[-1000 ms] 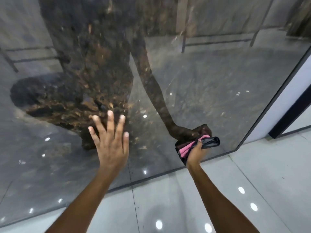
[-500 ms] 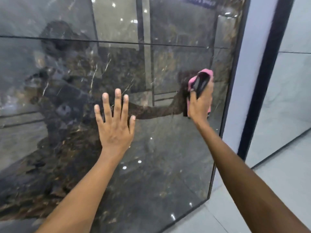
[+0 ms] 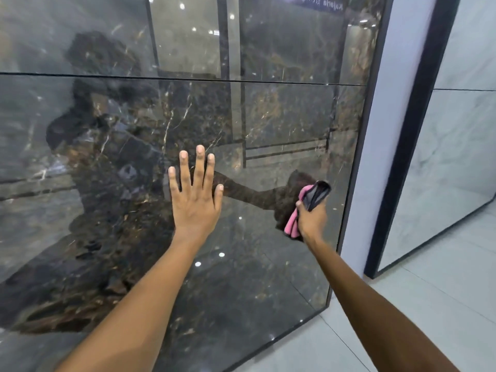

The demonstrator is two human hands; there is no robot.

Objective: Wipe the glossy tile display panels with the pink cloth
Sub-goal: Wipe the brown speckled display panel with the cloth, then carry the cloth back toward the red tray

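Note:
A large glossy dark marble tile panel (image 3: 268,116) fills most of the view, with a horizontal seam across its upper part. My left hand (image 3: 194,200) lies flat on the panel, fingers spread, holding nothing. My right hand (image 3: 311,218) presses a folded pink cloth (image 3: 292,221) with a dark side against the panel near its right edge, at about the same height as the left hand. The panel mirrors a person's figure and both arms.
A white wall strip (image 3: 375,157) with a black frame (image 3: 410,135) borders the panel on the right. Beyond it stands a pale grey marble panel (image 3: 456,157). Light glossy floor tiles (image 3: 402,318) lie at the lower right.
The view rose from the panel's bottom to its middle. My right hand with the cloth swept up the panel's right side, then came back down a little. My left hand stayed flat.

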